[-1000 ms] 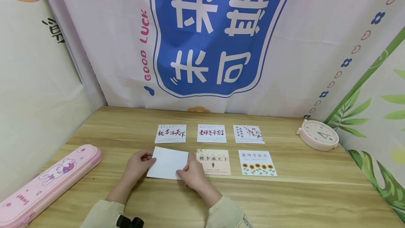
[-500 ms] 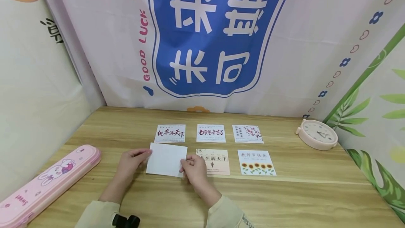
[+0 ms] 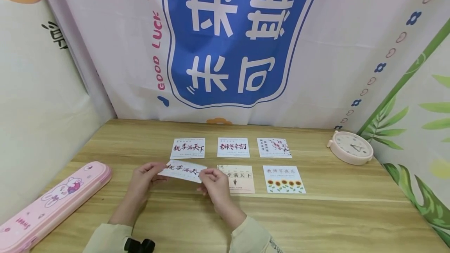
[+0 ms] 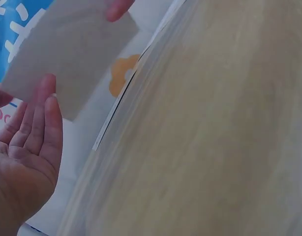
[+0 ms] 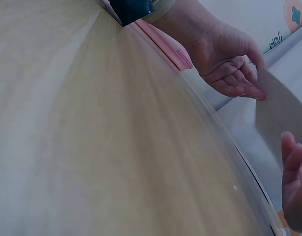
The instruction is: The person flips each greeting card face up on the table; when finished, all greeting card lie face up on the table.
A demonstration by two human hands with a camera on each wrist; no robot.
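A white card point(image 3: 184, 170) with dark red brush lettering is held tilted over the table, face up, in the head view. My left hand point(image 3: 145, 177) pinches its left edge between thumb and fingers. At its right end my right hand point(image 3: 215, 186) pinches the near corner, covering the last of the lettering. From below, the left wrist view shows the blank underside of the card point(image 4: 75, 49) with the left hand point(image 4: 30, 142) at one edge. The right wrist view has the left hand point(image 5: 227, 59) gripping one end and part of the right hand point(image 5: 296, 177) at the other.
Behind lie a matching red-lettered card point(image 3: 188, 148), another red-lettered card point(image 3: 233, 147) and a blossom card point(image 3: 274, 148). To the right are a beige card point(image 3: 242, 179) and a sunflower card point(image 3: 284, 179). A pink pencil case point(image 3: 56, 206) lies left, a pink clock point(image 3: 351, 147) at right.
The card's blank white side faced up before; now it is tipped so its red-lettered face shows. Both hands raised it off the table and still hold its ends.
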